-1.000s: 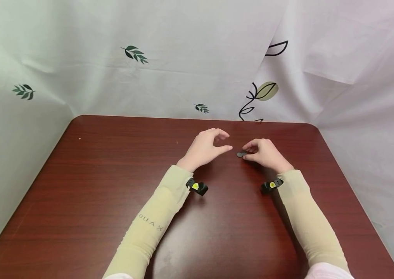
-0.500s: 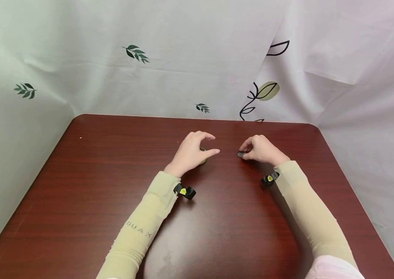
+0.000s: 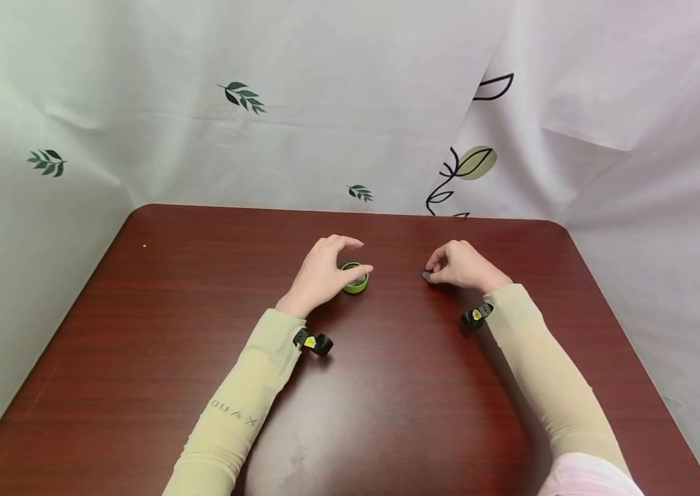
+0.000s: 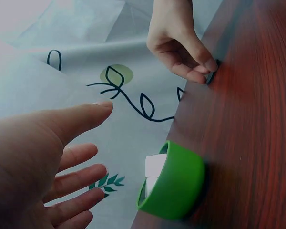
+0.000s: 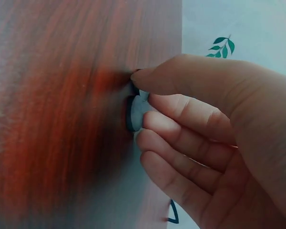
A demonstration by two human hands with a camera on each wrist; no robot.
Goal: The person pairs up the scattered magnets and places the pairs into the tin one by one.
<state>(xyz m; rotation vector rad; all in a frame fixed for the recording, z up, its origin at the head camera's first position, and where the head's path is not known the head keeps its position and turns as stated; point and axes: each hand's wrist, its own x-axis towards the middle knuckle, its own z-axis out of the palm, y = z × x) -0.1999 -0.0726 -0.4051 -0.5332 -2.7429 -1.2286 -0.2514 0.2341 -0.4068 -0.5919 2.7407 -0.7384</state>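
Observation:
In the head view my left hand (image 3: 319, 275) is beside a small round green tub (image 3: 355, 284), its thumb above the rim and its fingers spread from the thumb. White block-like pieces (image 4: 155, 168) show inside the tub in the left wrist view; what they are I cannot tell. The fingers of that hand hold nothing. Farther right, my right hand (image 3: 463, 266) pinches a small dark disc (image 5: 143, 94) between thumb and forefinger at the tabletop, the thumb covering much of it. A second dark disc (image 5: 135, 113) lies right beside it, near the middle fingertip.
The reddish-brown wooden table (image 3: 399, 386) has rounded back corners. White curtains (image 3: 300, 138) printed with leaves hang behind it and at both sides. Each wrist wears a black camera band (image 3: 313, 342). A tiny white speck (image 3: 144, 246) lies at the table's far left.
My left hand has moved left, away from the discs, and the green tub has come into view beneath it. My right hand has stayed at the discs, its fingers now covering more of them.

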